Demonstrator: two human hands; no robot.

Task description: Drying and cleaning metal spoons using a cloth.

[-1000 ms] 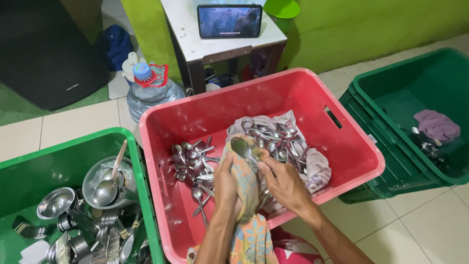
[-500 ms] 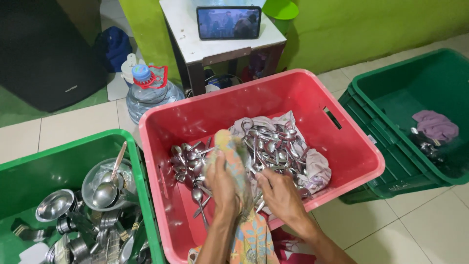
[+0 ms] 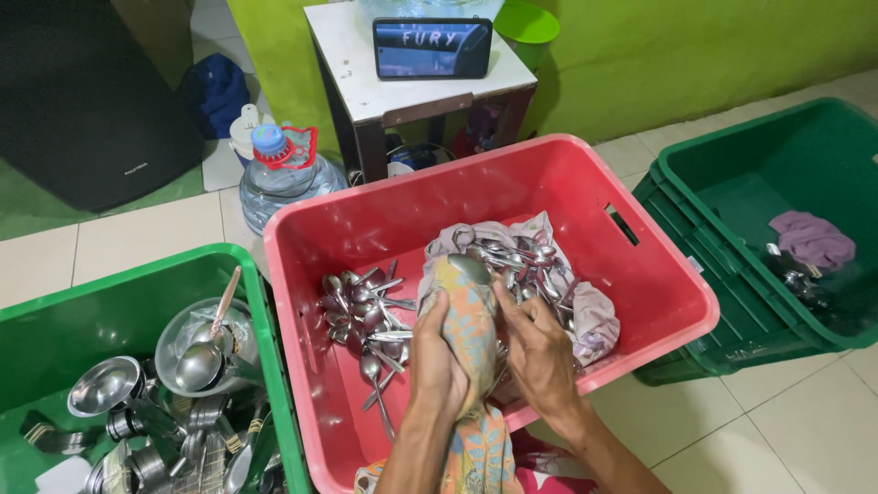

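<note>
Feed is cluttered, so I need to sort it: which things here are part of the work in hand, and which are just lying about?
In hand:
left hand
right hand
patterned cloth
spoon
red crate
loose spoons
spoons on pale cloth

Lying about:
water jug
phone
left green crate of steel bowls
right green crate

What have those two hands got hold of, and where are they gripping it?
Both the left hand and right hand clasp a patterned cloth wrapped round a spoon. They grip the covered handle; only the bowl shows.
</note>
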